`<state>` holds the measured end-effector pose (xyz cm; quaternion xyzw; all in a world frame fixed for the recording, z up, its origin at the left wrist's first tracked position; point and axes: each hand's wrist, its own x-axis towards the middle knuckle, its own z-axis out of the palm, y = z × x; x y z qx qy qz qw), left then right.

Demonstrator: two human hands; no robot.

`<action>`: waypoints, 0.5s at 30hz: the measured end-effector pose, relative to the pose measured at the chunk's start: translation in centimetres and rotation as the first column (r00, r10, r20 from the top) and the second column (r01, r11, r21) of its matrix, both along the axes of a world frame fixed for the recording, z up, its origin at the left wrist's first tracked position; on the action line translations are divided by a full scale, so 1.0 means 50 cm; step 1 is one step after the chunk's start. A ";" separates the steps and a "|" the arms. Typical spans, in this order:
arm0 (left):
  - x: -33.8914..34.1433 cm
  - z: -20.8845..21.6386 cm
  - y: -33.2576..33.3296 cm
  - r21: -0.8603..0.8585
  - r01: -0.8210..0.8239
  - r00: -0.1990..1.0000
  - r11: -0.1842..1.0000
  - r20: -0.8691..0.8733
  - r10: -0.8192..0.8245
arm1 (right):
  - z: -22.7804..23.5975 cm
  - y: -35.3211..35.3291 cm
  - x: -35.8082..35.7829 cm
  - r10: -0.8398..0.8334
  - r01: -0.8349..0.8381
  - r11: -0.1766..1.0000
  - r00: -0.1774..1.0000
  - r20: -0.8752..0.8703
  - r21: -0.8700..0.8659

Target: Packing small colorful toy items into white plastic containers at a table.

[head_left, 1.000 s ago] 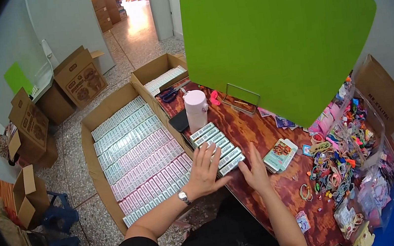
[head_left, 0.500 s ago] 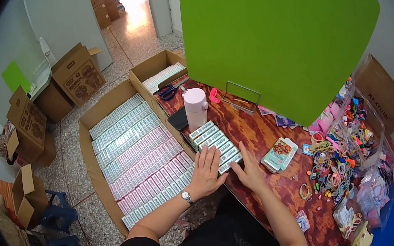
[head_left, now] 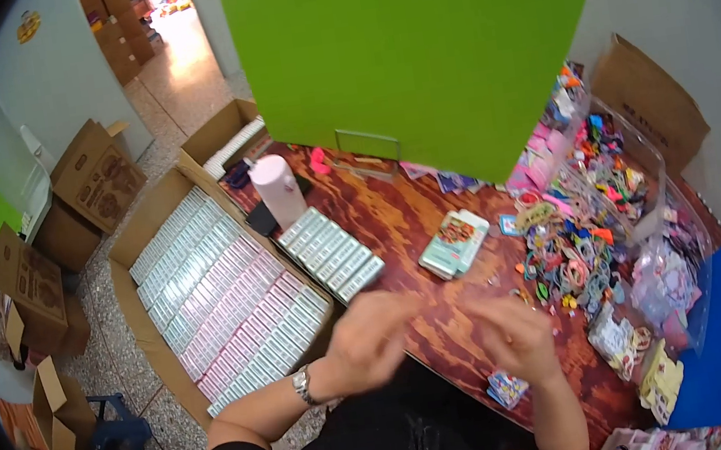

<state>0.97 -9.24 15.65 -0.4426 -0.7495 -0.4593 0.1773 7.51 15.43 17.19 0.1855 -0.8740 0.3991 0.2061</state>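
Observation:
A row of small pale green and white boxes (head_left: 332, 251) stands on the near left edge of the wooden-patterned table (head_left: 433, 329). Just in front of that row, my left hand (head_left: 369, 342) is in the air, its fingers smeared by motion; a watch is on the wrist. To its right my right hand (head_left: 513, 332) hovers over the table, fingers stretched out and slightly bent, with nothing visible in it. Beyond the hands lies a flat pale green pack (head_left: 452, 245) with a picture on it. A pink bottle (head_left: 278, 192) stands behind the row.
At left, a large open carton (head_left: 128, 292) holds rows of similar green and pink boxes. Hair ties and trinkets (head_left: 573, 251) pile up at right by a clear plastic tray (head_left: 659, 172). A green board (head_left: 410, 45) rises at the back. Small cards (head_left: 507, 388) lie near the front edge.
Both hands have let go of the row of small boxes and moved back toward me, the right one also rightward. The row stays on the table. The whole view has shifted.

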 end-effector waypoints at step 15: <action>0.121 0.111 0.232 -0.183 0.444 0.848 0.877 -0.231 -0.478 | -0.182 0.247 0.198 -0.454 0.291 0.865 0.801 0.390 0.408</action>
